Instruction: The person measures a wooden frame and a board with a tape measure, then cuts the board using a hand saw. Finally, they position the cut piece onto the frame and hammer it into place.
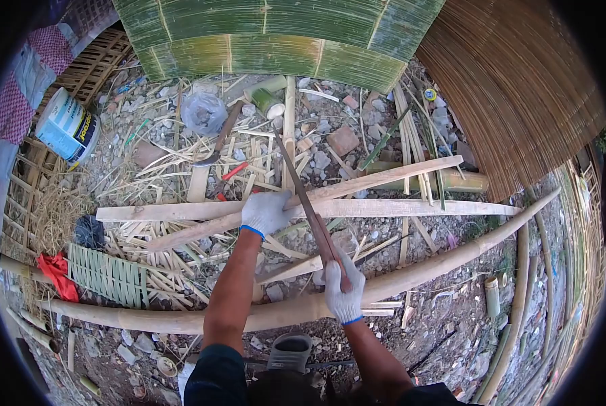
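My left hand (266, 212), in a white glove with a blue cuff, is closed around a pale wooden strip (371, 179) that slants up to the right. My right hand (344, 284), gloved the same way, grips the handle end of a long, narrow brown saw (310, 215). Its blade crosses over the strip just right of my left hand and points up and left. Beneath the strip lies a second, wider pale plank (418, 208). A long bamboo pole (411, 271) runs under my right wrist.
Green split-bamboo panel (283, 40) at the top, brown slatted mat (520, 88) at upper right. A white-blue bucket (68, 126), a curved knife (225, 135), a plastic bag (204, 113) and a red cloth (58, 276) lie left. Bamboo scraps and rubble cover the ground.
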The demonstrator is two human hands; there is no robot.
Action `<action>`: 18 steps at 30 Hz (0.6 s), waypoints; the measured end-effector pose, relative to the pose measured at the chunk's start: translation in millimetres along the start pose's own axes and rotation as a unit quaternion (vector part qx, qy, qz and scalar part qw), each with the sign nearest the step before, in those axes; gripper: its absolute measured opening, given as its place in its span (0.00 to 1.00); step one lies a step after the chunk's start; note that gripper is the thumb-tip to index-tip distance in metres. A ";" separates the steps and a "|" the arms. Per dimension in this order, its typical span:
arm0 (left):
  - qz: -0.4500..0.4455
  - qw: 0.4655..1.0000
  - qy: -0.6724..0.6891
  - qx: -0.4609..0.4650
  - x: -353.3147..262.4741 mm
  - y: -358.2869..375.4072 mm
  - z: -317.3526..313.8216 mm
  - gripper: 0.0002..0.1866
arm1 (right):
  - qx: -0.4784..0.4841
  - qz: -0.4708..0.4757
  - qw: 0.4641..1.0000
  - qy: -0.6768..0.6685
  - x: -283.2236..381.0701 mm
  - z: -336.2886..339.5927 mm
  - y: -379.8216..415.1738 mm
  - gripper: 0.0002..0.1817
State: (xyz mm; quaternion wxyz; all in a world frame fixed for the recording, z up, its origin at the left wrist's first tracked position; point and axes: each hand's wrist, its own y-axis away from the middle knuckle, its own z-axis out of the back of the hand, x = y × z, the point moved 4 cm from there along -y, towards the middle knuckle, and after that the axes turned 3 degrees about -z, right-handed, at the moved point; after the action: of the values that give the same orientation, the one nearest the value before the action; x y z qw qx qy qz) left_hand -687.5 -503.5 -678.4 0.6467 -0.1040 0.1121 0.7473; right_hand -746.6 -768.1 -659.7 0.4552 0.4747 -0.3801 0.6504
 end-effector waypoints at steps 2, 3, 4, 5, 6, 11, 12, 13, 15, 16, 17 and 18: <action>0.013 1.000 -0.002 0.003 -2.1 -0.6 3.9 0.18 | 0.003 0.036 0.998 0.045 -12.5 30.4 44.8 0.26; 0.020 1.000 -0.003 0.008 -2.0 0.8 3.1 0.19 | 0.013 0.037 0.998 0.043 -7.3 35.8 50.8 0.27; 0.017 1.000 -0.003 0.001 -1.3 -0.4 2.4 0.19 | 0.022 0.037 0.998 0.042 -2.3 41.1 56.8 0.28; 0.014 1.000 -0.003 -0.003 -0.7 -0.5 1.3 0.19 | 0.022 0.034 0.998 0.040 -1.1 43.0 57.6 0.29; 0.007 1.000 -0.006 -0.004 -2.2 1.9 0.5 0.19 | 0.017 0.030 0.999 0.026 -4.0 35.4 47.8 0.28; 0.021 0.999 -0.026 0.004 -1.2 -0.8 -4.3 0.22 | 0.009 -0.022 1.000 -0.019 13.9 -5.8 -14.4 0.28; 0.016 0.999 -0.033 0.001 2.6 -1.6 -5.4 0.22 | 0.015 -0.027 0.999 -0.010 15.3 -10.8 -17.6 0.29; 0.014 0.999 -0.028 0.000 2.0 1.6 -5.2 0.21 | 0.009 -0.018 0.999 -0.034 15.7 -4.9 -5.2 0.29; 0.005 1.000 -0.020 -0.005 2.1 -0.8 -2.5 0.21 | 0.000 -0.003 0.999 -0.053 4.9 17.9 38.5 0.30; 0.008 1.000 -0.016 -0.006 2.0 -2.4 -0.5 0.21 | -0.001 0.002 0.999 -0.048 -4.0 28.7 58.9 0.30; 0.013 1.000 -0.009 -0.006 0.7 -2.3 0.7 0.21 | 0.011 0.001 1.000 -0.011 -13.8 39.9 75.4 0.30; 0.021 1.000 -0.001 -0.005 -1.8 2.2 -2.1 0.21 | 0.016 0.003 0.999 0.035 -25.0 44.2 81.5 0.30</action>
State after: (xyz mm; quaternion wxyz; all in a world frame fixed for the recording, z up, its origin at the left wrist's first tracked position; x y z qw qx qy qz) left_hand -689.4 -506.1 -679.8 0.6308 -0.1039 0.1102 0.7610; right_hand -808.9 -839.1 -677.3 0.4585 0.4580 -0.3545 0.6741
